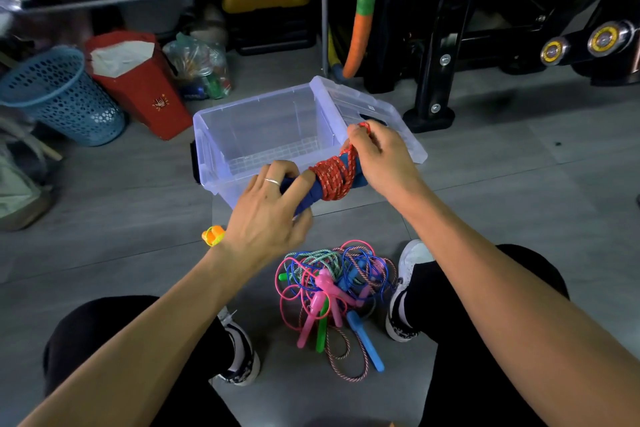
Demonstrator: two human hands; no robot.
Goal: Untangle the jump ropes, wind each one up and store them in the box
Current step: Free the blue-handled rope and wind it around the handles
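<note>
Knees and shoes: two dark-trousered knees frame the bottom of the view, with a black-and-white shoe (242, 350) on the left and another (403, 291) on the right, both flat on the grey floor tiles (138, 204).
Tangled pile: between the shoes lies a knot of jump ropes (332, 291) in pink, blue, green and a pink-and-white braid, with pink, green and light blue handles poking out toward the camera.
Small toy: an orange and yellow object (213, 235) sits on the floor just left of the left wrist.
Left hand: the left hand (270, 215), a ring on one finger, has its fingers and thumb curled round the near end of the dark blue handles (304, 198).
Red rope: a red rope with white flecks (334, 177) is coiled several turns round the blue handles, held in the air just over the near rim of the box.
Right hand: the right hand (381, 159) pinches the loose end of the red rope between thumb and fingertips, drawing it up from the coil.
Box: a clear plastic box (207, 135) stands open on the floor just beyond the hands, nothing visible inside it, its lid (367, 107) lying against the right side.
Far left: a blue perforated basket (59, 94), a red paper bag (145, 87) and a clear bag of bits (199, 66).
Far right: a black metal exercise frame (450, 45) and a green and orange padded bar (363, 10).
</note>
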